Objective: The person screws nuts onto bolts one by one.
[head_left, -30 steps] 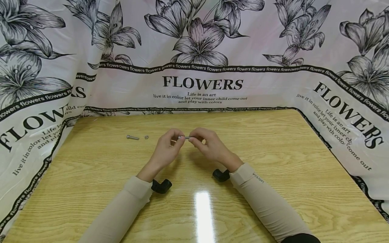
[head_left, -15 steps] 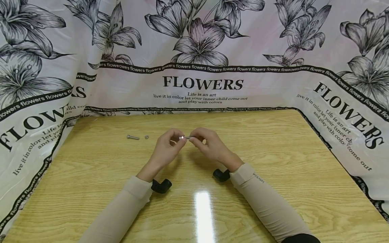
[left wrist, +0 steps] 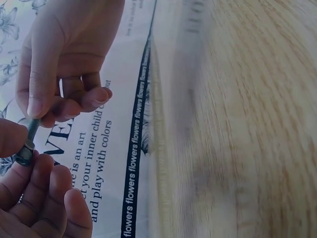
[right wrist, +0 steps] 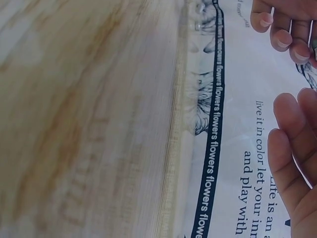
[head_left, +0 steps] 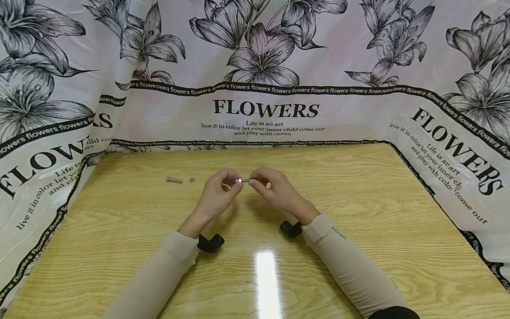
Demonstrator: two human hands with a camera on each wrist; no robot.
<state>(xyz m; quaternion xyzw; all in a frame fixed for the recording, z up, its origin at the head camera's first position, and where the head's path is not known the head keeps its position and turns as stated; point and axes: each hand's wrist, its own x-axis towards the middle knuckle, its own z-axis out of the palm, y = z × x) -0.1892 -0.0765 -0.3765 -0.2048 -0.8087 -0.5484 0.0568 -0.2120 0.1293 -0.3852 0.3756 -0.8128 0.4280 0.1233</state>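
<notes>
2 full "FLOWERS" headings (head_left: 265, 108) are marking the cloth (head_left: 358, 113). Over the table (head_left: 338, 186), the left hand (head_left: 219, 194) is pinching 1 bolt (head_left: 245, 180) near its head, the right hand (head_left: 277, 190) its tip, both curled; 1 loose bolt (head_left: 174, 180) and 1 loose nut (head_left: 192, 180) are lying leftward.

On your desk (head_left: 338, 190), left of centre, a loose bolt (head_left: 174, 180) then a nut (head_left: 192, 180) lie left of your left hand (head_left: 218, 193).

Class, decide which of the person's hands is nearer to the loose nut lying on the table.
Left: the left hand is just right of the loose nut, not touching it; the right hand is farther right, beyond the left.
</notes>
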